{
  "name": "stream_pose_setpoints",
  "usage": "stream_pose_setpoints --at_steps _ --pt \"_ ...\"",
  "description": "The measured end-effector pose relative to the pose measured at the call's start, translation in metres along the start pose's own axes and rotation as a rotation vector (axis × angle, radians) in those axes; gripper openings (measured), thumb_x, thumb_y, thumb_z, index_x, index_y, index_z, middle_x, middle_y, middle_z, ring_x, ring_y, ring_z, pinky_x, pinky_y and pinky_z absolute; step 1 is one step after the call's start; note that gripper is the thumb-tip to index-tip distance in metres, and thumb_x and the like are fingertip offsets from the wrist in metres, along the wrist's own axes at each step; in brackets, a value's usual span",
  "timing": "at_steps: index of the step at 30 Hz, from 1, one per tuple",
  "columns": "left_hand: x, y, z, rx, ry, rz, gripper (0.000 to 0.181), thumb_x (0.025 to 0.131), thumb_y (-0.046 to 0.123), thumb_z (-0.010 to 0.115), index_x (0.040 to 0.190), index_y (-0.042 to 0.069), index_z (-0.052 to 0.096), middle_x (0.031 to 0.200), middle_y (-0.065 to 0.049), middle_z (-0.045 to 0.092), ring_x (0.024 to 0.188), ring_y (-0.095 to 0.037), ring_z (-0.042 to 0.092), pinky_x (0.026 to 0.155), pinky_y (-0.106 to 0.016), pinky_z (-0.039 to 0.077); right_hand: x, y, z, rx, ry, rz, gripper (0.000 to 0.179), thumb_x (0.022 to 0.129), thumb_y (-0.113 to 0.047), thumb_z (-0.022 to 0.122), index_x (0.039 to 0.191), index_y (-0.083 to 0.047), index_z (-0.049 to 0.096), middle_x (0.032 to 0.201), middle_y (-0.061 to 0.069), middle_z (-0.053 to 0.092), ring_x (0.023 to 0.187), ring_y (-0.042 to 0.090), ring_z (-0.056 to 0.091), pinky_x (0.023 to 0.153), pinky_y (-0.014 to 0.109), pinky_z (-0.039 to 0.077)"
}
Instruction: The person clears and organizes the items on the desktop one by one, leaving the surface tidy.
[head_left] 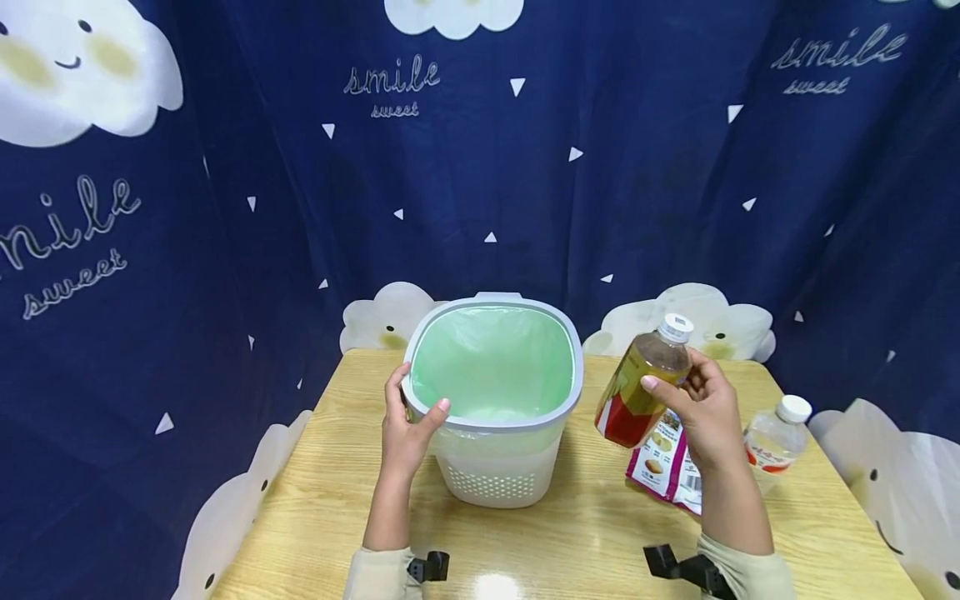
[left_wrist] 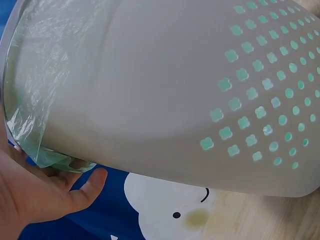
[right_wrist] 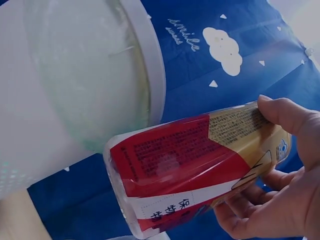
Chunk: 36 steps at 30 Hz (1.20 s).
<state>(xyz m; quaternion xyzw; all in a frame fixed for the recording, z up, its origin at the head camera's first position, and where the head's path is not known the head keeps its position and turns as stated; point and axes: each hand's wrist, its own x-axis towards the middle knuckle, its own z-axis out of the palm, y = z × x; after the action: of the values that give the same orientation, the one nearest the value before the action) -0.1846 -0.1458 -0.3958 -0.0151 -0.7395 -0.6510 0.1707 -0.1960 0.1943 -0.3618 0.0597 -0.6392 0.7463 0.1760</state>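
Note:
A white trash bin (head_left: pixel 495 479) with a perforated lower wall and a grey rim stands on the table, lined with a green plastic bag (head_left: pixel 491 358). My left hand (head_left: pixel 407 433) grips the bin's rim at its left side, thumb on the near edge; in the left wrist view the bag's edge (left_wrist: pixel 60 160) hangs over the rim beside the fingers. To the right of the bin, my right hand (head_left: pixel 705 408) holds a drink bottle (head_left: pixel 645 383) with a red and gold label and white cap. The bottle is tilted, above the table, its base towards the bin.
Beneath the right hand lies a white and magenta snack packet (head_left: pixel 663 467), partly hidden by the hand and bottle. A clear bottle (head_left: pixel 776 437) with a white cap is at the right of the wooden table (head_left: pixel 337 483). A dark blue curtain (head_left: pixel 480 167) hangs behind.

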Motion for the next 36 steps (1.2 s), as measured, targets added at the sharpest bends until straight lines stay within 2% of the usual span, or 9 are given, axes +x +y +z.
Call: stream_pose_setpoints --at_steps 6,15,23,31,36 --pt "0.0 0.0 0.0 -0.006 0.001 0.007 0.078 0.077 0.021 0.069 0.143 0.012 0.027 0.143 -0.018 0.033 0.127 -0.031 0.033 0.102 -0.053 0.023 0.009 -0.016 0.003 0.022 -0.08 -0.035 0.043 0.081 0.008 0.064 0.118 -0.009 0.051 0.107 0.002 0.056 0.096 0.015 0.05 0.076 0.017 0.046" --pt "-0.001 0.0 0.0 -0.009 -0.003 -0.009 0.078 0.077 0.022 0.068 0.143 0.013 0.026 0.145 -0.017 0.031 0.129 -0.031 0.031 0.102 -0.054 0.024 0.024 -0.036 0.008 0.062 -0.187 -0.071 0.047 0.081 0.012 0.061 0.123 -0.006 0.05 0.111 0.005 0.055 0.097 0.016 0.053 0.081 0.019 0.045" --pt "-0.001 -0.001 0.001 -0.003 -0.009 -0.014 0.08 0.077 0.023 0.069 0.143 0.014 0.026 0.145 -0.016 0.031 0.129 -0.03 0.03 0.103 -0.053 0.022 0.035 -0.049 0.012 -0.005 -0.264 -0.08 0.045 0.082 0.01 0.061 0.121 -0.007 0.047 0.11 0.007 0.051 0.095 0.018 0.051 0.079 0.019 0.045" --pt "-0.001 -0.001 0.001 -0.003 -0.012 -0.021 0.08 0.077 0.023 0.069 0.144 0.014 0.026 0.146 -0.015 0.03 0.13 -0.03 0.029 0.102 -0.053 0.022 0.047 -0.068 0.022 -0.192 -0.323 -0.072 0.056 0.081 0.005 0.066 0.129 -0.003 0.039 0.116 0.008 0.048 0.103 0.021 0.045 0.08 0.019 0.043" --pt "0.0 0.0 -0.001 0.004 -0.005 -0.026 0.079 0.078 0.024 0.069 0.144 0.015 0.025 0.146 -0.014 0.029 0.131 -0.03 0.028 0.103 -0.052 0.021 0.057 -0.078 0.033 -0.225 -0.387 -0.076 0.055 0.079 0.005 0.068 0.125 -0.006 0.04 0.113 0.009 0.05 0.102 0.021 0.048 0.079 0.02 0.046"
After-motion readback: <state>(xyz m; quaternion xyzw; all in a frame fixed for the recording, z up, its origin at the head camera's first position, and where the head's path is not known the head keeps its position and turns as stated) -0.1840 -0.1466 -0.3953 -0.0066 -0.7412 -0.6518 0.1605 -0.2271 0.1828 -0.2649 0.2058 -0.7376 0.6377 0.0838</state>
